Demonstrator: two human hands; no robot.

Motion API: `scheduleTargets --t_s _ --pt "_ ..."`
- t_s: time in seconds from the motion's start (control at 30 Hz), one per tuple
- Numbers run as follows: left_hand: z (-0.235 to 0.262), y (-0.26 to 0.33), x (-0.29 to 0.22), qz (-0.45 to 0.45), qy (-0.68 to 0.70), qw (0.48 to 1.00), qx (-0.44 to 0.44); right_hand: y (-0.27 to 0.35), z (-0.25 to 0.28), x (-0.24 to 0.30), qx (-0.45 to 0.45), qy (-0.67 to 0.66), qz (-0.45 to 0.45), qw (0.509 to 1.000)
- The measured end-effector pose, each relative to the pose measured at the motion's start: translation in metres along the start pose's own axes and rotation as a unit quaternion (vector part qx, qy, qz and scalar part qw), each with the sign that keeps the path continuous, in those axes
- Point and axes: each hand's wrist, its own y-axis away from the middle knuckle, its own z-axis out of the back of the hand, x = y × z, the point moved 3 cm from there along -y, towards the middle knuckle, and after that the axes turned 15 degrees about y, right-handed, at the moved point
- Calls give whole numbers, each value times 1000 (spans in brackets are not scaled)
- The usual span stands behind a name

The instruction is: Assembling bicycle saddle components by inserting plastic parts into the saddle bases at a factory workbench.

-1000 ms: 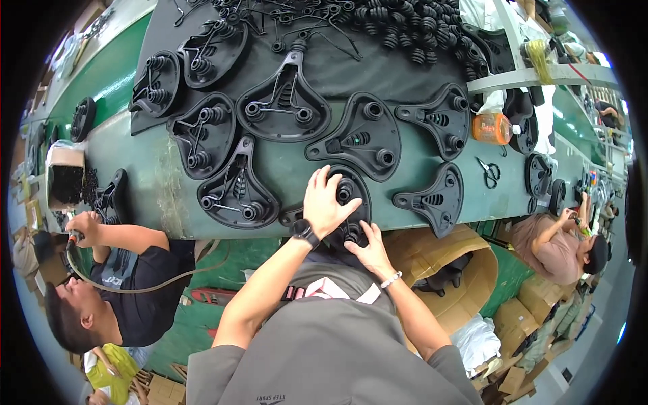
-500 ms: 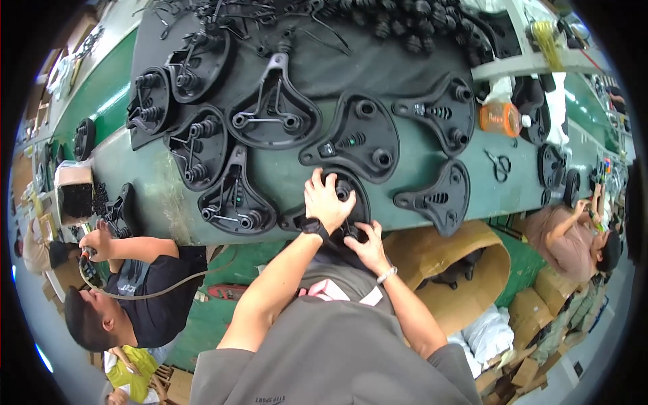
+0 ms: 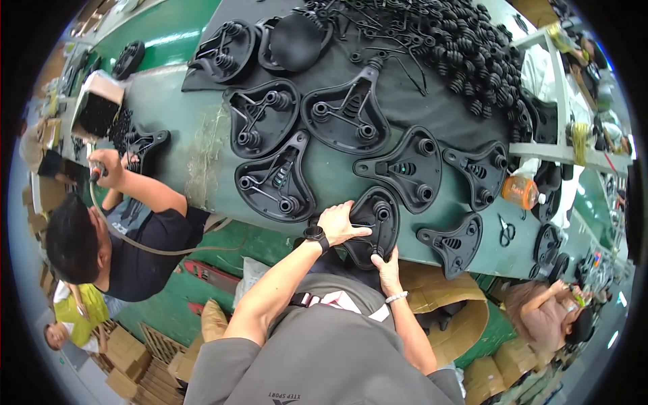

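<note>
A black bicycle saddle [image 3: 386, 226] lies underside up at the bench's near edge, with coil springs standing on its wide part. My left hand [image 3: 342, 225] grips its left side, thumb stretched over the underside beside a thin metal rod. Along the near rim my right hand [image 3: 388, 271] holds the saddle, thumb on top and the other fingers mostly hidden below. Just beyond are another upturned saddle [image 3: 413, 189] with springs and, to the left, a saddle with a wire frame fitted [image 3: 260, 187]. A smaller-looking saddle [image 3: 453, 244] rests to the right.
Loose springs [image 3: 466, 54] and wire frames [image 3: 395, 44] are heaped on a black sheet at the back. An orange bottle [image 3: 521, 192] and scissors [image 3: 506, 231] lie right. A co-worker [image 3: 135, 223] holds a hosed tool at left. Below the bench stands a cardboard drum [image 3: 466, 317].
My view has swung, so the bench things appear shifted. My left hand has gone from a spring to the saddle's left side; my right hand has moved to its near rim.
</note>
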Motion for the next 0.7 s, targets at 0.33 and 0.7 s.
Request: scheduleTargets --t_s 0.33,0.7 --pt "96 107 -74 -245 -37 955 -161 48 2 63 94 -129 -12 987" --pt "102 164 -7 -116 688 626 -347 67 -155 155 165 -77 104 978"
